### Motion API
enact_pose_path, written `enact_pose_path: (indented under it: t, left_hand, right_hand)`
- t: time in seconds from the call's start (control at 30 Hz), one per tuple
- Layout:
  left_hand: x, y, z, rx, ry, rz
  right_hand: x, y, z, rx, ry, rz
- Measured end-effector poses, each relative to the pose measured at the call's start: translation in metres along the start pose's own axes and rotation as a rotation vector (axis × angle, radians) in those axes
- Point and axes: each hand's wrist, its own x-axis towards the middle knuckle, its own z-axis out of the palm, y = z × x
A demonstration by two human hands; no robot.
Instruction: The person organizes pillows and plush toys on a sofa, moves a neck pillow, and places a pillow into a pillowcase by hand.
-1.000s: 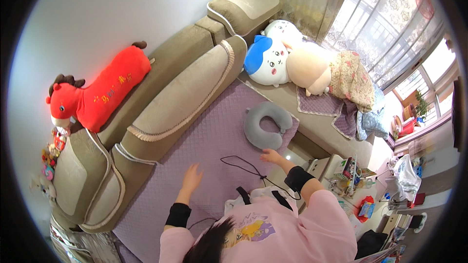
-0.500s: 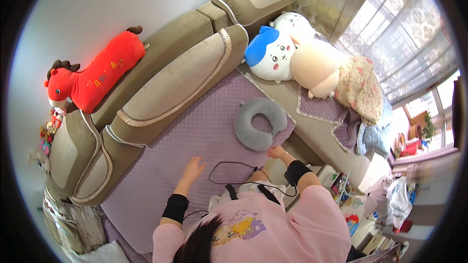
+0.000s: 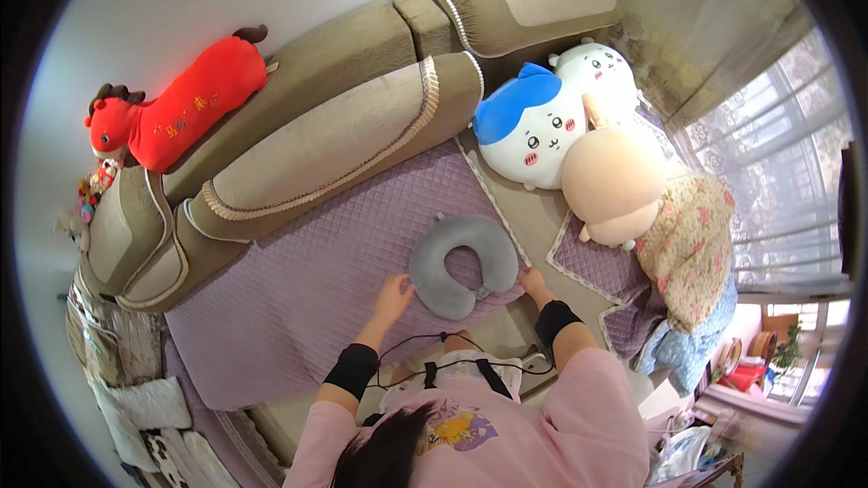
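Note:
A grey U-shaped neck pillow (image 3: pixel 436 251) lies on the purple quilted mat (image 3: pixel 307 262), its opening and clasp toward me. My left hand (image 3: pixel 391 296) is at the pillow's left side, fingers apart and close to its edge; contact is hard to make out. At the pillow's right side, by the corner of the mat, is my right hand (image 3: pixel 535 284). Its fingertips point toward the pillow, with nothing visible in them. Both wrists wear black bands, and a thin black cable (image 3: pixel 389 351) loops between my arms in front of my body.
Behind the mat runs a brown sofa backrest (image 3: pixel 316 136), topped by a red plush horse (image 3: pixel 199 99). To the right sit a blue-and-white plush (image 3: pixel 533 131), a white plush (image 3: pixel 601 77), a peach plush (image 3: pixel 610 181) and a floral cloth (image 3: pixel 692 253). Curtains (image 3: pixel 759 163) hang by the window.
The view has shifted and turned a little. My left hand has moved right to the pillow's left side. My right hand has moved from below the pillow to its right side.

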Motion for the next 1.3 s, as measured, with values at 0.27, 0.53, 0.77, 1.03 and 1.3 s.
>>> enact_pose_path:
  t: [0.27, 0.53, 0.77, 1.03, 1.3]
  left_hand:
    - [-0.009, -0.064, 0.027, 0.085, -0.057, -0.228]
    - [-0.025, -0.098, -0.007, 0.045, -0.023, -0.474]
    - [-0.034, -0.106, -0.016, 0.083, -0.010, -0.591]
    - [-0.033, -0.093, -0.023, -0.175, -0.041, -0.786]
    - [-0.018, -0.107, -0.008, -0.134, -0.077, -0.495]
  right_hand:
    - [0.030, -0.037, -0.011, -0.086, -0.158, -0.065]
    - [0.033, -0.059, 0.053, -0.226, -0.034, 0.220]
    - [0.039, -0.088, 0.055, -0.405, -0.066, 0.425]
    - [0.036, -0.080, 0.041, -0.292, -0.138, 0.228]
    - [0.029, -0.098, 0.037, -0.007, -0.057, -0.053]
